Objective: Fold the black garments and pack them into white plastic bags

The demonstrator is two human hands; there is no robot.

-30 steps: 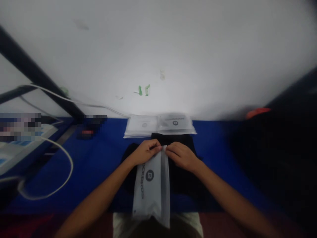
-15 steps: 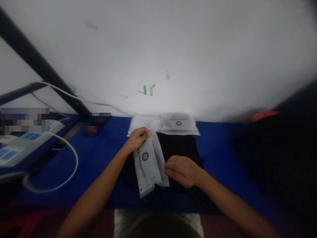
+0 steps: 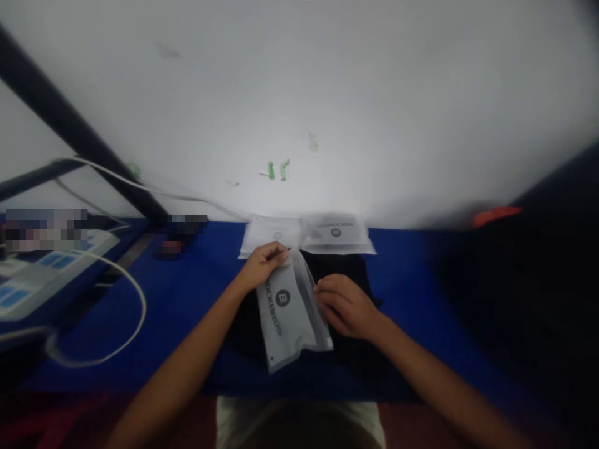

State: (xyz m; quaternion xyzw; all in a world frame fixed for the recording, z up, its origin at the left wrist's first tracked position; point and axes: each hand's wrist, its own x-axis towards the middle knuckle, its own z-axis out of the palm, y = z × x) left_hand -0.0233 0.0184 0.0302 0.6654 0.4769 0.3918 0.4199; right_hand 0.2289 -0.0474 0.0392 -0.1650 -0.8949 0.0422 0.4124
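Note:
A frosted plastic pouch (image 3: 292,318) with a dark round logo and the print ROCKBROS lies tilted in front of me. My left hand (image 3: 266,265) pinches its far end. My right hand (image 3: 345,307) has its fingers closed at the pouch's right edge, partway along. The pouch's near end bulges apart a little; what is inside it I cannot make out. Beneath the pouch and both hands is black cloth (image 3: 334,267). Two more frosted pouches, a left one (image 3: 262,231) and a right one (image 3: 350,237), lie side by side beyond it, against the wall.
A blue table top (image 3: 402,268) meets a white wall (image 3: 397,125). At the left are a white cable (image 3: 143,299), a dark frame bar (image 3: 70,109), a pale box with blue panels (image 3: 79,252) and a partly blurred dark object (image 3: 180,240). A large dark shape (image 3: 538,299) fills the right side.
My right hand has moved up along the pouch's right edge, towards its far end. The pouch's near end has swung slightly right. My left hand keeps its pinch.

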